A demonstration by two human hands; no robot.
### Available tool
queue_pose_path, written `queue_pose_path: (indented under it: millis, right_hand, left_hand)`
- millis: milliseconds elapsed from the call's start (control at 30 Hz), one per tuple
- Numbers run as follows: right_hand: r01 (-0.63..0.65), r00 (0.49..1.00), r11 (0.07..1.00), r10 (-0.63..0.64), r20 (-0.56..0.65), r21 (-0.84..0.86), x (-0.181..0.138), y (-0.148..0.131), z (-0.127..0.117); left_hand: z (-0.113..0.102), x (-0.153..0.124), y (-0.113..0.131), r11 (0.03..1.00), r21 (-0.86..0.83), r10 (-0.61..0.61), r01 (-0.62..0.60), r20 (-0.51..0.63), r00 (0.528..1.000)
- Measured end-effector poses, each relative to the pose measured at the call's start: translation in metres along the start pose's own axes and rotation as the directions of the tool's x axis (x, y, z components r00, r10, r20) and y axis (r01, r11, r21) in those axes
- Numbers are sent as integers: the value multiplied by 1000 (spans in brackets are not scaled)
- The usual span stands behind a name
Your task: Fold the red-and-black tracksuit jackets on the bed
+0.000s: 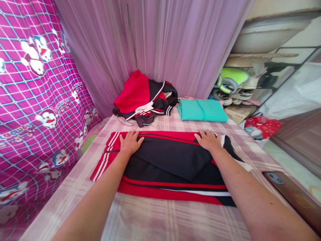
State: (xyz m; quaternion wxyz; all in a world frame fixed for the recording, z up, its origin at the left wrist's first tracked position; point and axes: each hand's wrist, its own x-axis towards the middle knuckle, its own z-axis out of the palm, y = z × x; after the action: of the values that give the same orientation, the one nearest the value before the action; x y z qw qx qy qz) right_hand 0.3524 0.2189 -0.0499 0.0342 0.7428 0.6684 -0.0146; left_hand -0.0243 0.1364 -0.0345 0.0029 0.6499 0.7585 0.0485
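A black and red track jacket [170,157] with white stripes lies partly folded and flat on the bed. My left hand [130,143] rests on its far left part, beside the striped red end, fingers spread. Near the far right edge my right hand [207,140] lies on the same garment, its fingers also stretched out. Both palms face down on the cloth, and neither hand grips it. My forearms cover parts of the jacket's left and right sides.
Behind the jacket sit a crumpled pile of red and black clothes [136,92] and a folded turquoise cloth [203,110]. A phone [288,190] lies at the bed's right edge. Purple curtains [160,43] hang behind; a shoe rack [265,88] stands at right.
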Motion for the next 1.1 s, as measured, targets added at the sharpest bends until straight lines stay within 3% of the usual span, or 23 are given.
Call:
queue_pose_path:
  millis: [133,233,333,433,533,833,1100]
  right_hand:
    - [25,1000,1000,-25,-10,15,-13,-25,-15]
    - [181,983,981,-179,-32,66,-34,-64,-22]
    - [411,911,901,-410,-35,136,-57,-101,-21]
    - [508,856,846,-517,16,164,-70,-118,-16]
    - [447,888,881,-459,43,155,-69,-111,-12]
    - [265,964,957,-266,-9,115,-54,-53,-1]
    - [230,973,964,-230,-12,131,-55,-47,-2]
  left_hand:
    - [-1,0,0,1000,9,6,-6,4,1000]
    - [-1,0,0,1000,19,10,-10,8,1000]
    - [-1,1,0,1000,21,7,-8,18,1000]
    - [-1,1,0,1000,16,4,-4,19,1000]
    - [-1,1,0,1000,6,4,-5,12,1000]
    - [1,2,-1,1000,-1,7,-7,26,1000]
    - [-3,4,-2,1000,26,6,-8,53,999]
